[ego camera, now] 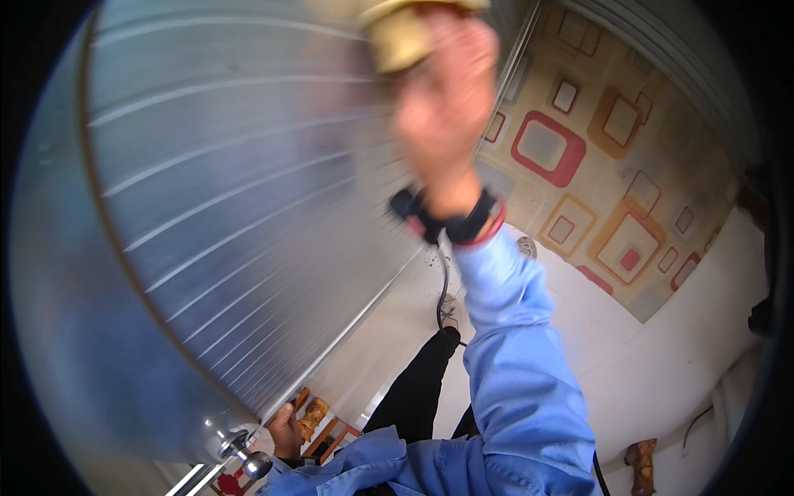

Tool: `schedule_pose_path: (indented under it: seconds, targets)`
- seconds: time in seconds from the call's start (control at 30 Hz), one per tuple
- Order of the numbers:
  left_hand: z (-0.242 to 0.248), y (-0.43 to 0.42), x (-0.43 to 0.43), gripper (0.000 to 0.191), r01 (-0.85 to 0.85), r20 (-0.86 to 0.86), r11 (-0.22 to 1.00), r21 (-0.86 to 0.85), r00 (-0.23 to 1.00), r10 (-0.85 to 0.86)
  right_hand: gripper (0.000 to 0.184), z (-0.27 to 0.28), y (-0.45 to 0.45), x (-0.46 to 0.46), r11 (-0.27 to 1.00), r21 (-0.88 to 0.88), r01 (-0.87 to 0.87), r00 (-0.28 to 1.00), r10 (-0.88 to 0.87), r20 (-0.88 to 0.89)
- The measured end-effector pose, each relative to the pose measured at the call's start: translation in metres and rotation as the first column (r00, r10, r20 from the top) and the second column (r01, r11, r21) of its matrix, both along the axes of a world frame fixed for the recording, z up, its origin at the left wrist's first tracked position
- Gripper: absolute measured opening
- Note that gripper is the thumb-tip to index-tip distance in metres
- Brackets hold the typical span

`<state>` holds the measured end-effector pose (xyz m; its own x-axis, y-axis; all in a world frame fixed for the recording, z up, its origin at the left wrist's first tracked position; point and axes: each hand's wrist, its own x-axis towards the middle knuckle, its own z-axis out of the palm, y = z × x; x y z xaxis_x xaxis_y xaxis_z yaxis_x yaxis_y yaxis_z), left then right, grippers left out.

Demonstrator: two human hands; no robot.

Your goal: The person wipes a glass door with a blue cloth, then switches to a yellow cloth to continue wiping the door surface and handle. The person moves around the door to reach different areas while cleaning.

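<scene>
A large grey door [248, 204] with ribbed horizontal lines fills the left side of the view. My right hand [446, 93] is raised over the door's far part, blurred by motion, and holds a yellow thing [403, 40], perhaps a sponge or a folded cloth. Whether it touches the door surface is hard to tell. At the door's near edge, my left hand [286, 432] grips that edge beside a round metal door knob [254, 462]. Only part of the left hand shows; its remaining fingers are hidden.
A patterned rug [620, 180] covers the pale tiled floor [657, 359] to the right. A dark cable [445, 282] runs past my shoe [450, 307]. Carved wooden pieces [313, 418] stand behind the door edge, and another brown wooden piece [641, 465] is at lower right.
</scene>
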<state>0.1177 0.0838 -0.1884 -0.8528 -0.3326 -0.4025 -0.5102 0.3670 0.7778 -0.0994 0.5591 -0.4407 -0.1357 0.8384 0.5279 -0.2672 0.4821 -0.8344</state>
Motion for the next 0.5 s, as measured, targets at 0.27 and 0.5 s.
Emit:
schedule_pose_path:
  seconds: [0.27,0.5]
  targets:
    - [-0.003,0.027,-0.004,0.01,0.183,0.008,0.946,-0.269,0.982,-0.188,0.045,0.056,0.004,0.008,0.999,-0.042,-0.027,0.989,0.033,0.144]
    - [-0.002,0.021,0.003,0.023,-0.015,-0.056,0.999,-0.03,0.998,0.013,0.041,0.133,0.002,0.012,0.972,0.138,-0.191,0.972,0.207,-0.109]
